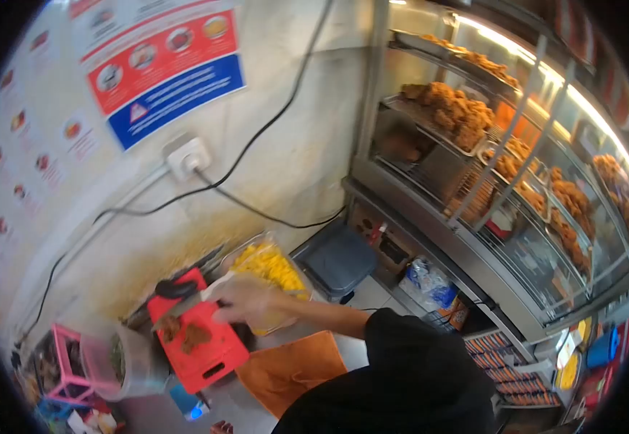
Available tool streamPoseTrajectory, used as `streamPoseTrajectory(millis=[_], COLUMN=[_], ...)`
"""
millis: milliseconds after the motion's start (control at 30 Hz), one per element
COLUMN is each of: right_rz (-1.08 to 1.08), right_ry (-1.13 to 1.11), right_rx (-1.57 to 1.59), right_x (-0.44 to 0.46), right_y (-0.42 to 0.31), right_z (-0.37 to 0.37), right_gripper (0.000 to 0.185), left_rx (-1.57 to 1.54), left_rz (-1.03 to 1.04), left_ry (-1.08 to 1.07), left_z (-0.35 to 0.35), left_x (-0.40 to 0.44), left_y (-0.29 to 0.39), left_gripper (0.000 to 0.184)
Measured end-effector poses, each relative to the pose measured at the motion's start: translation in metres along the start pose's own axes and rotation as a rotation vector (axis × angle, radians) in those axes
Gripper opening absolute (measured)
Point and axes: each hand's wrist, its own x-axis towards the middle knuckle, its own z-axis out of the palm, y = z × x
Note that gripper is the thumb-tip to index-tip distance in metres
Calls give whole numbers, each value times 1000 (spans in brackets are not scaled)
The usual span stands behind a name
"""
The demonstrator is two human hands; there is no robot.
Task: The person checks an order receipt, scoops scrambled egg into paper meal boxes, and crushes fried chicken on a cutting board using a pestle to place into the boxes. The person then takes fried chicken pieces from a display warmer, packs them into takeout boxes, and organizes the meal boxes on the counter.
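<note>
My right hand, in a thin clear glove, is over the upper edge of a red cutting board. Its fingers are closed and somewhat blurred. A grey knife blade runs from them toward the lower left, and the glove hides the handle. Brown pieces of fried meat lie on the board beside the blade. Just behind my hand stands a clear tub of yellow chunks. Only a few fingertips of my left hand show at the bottom edge; the rest is out of frame.
An orange cloth lies right of the board. Left are a dark curved object, a translucent bucket and a pink basket. A grey lidded bin stands near a glass cabinet with trays of fried chicken. A cable crosses the wall.
</note>
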Motion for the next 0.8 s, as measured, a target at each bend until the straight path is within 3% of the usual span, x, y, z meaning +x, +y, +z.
streamPoseTrajectory(millis=[67, 100, 133, 200, 233, 300, 333, 433, 467, 567, 600, 667, 767, 800], right_rz=[-92, 293, 389, 835, 1246, 1554, 1547, 1609, 1487, 1460, 1401, 1453, 1595, 1625], right_ry=[352, 321, 606, 922, 1017, 1167, 1188, 912, 1014, 628, 833, 1028, 1088, 789], right_rx=[58, -484, -640, -807, -1014, -757, -682, -860, -868, -512, -649, -666, -561, -715], right_x=[-50, -81, -121, -193, -220, -264, -279, -284, -290, -299, -293, -280, -273, -269], right_y=[91, 108, 148, 158, 180, 202, 220, 265, 275, 300, 299, 288, 348, 349], right_z=[-59, -117, -166, -272, -308, -365, -376, -388, -387, -431, -426, -419, -436, -440], right_gripper=[26, 25, 27, 40, 50, 60, 55, 44, 35, 33, 33, 33, 28, 27], left_rx=[11, 15, 17, 26, 29, 28, 20, 15, 13, 15, 18, 20, 25, 25], left_rz=[4, 12, 25, 46, 56, 78, 88, 120, 128, 149, 153, 159, 164, 166], left_ry=[-30, -35, -59, -102, -127, -172, -190, -247, -267, -299, -311, -318, -316, -312], left_z=[21, 35, 52, 88, 105, 137, 152, 190, 199, 218, 223, 230, 230, 229], left_x=[2, 1, -1, -7, -12, -20, -25, -43, -49, -66, -71, -79, -89, -91], left_y=[10, 17, 23, 37, 43, 57, 63, 82, 86, 98, 100, 103, 105, 106], left_gripper=[47, 46, 46, 44, 44, 42, 42, 40, 39, 37, 37, 36, 34, 33])
